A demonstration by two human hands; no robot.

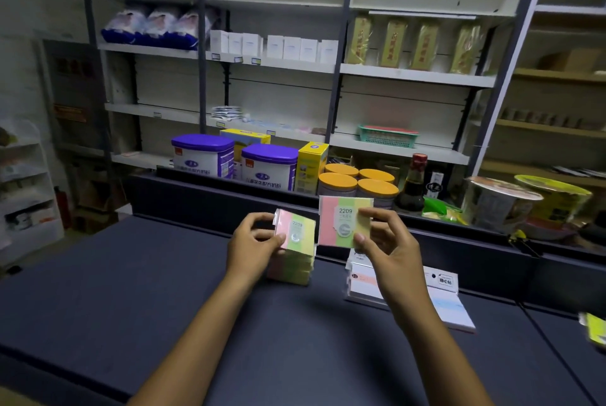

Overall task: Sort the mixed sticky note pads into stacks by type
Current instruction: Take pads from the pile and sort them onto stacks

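While the left hand (259,238) curls round the top of a stack (292,255) of pink, green and yellow striped pads at the centre of the frame, the right hand (383,241) pinches a single pad (344,222) of the same kind just to the right of it, thumb on the lower edge and fingers over the right side. That pad is held up off the counter (131,274), tilted toward the camera, its label reading 2209; the top of the stack bears the same number. The stack stands on the dark counter, the left thumb on its top face and the fingers at its left side. The held pad and the stack are close but apart.

Below the right hand, lower right of centre, lies a second pile (364,281) of white pads with a pink stripe, partly hidden by the wrist, and beside it a pad with a pale blue stripe (449,304). At the far right edge a yellow item (595,330) is blurred.

Beyond the counter, in the middle of the frame, stand purple-lidded tins (203,156), orange-lidded jars (337,182) and a dark bottle (414,182), with shelves (278,61) behind.
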